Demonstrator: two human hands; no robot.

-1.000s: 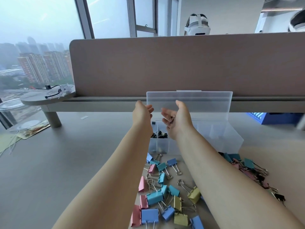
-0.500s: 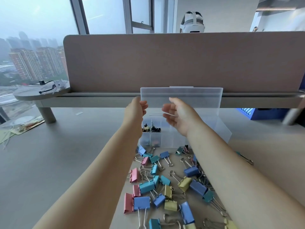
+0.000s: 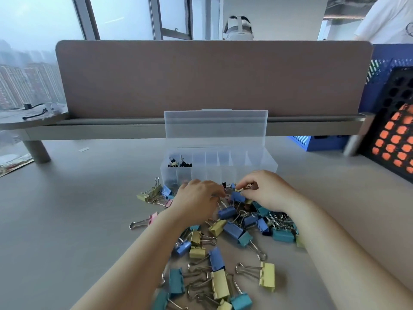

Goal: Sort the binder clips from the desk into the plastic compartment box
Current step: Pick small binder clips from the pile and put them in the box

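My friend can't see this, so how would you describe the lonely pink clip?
Find the clear plastic box open on the desk, with the clip pile before it. Left of that pile lies the pink clip, touching none, unlike its heaped neighbours.

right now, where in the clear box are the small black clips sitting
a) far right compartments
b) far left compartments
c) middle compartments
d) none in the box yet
b: the small black clips lie in the leftmost compartments of the plastic compartment box, and no clips show in the compartments further right.
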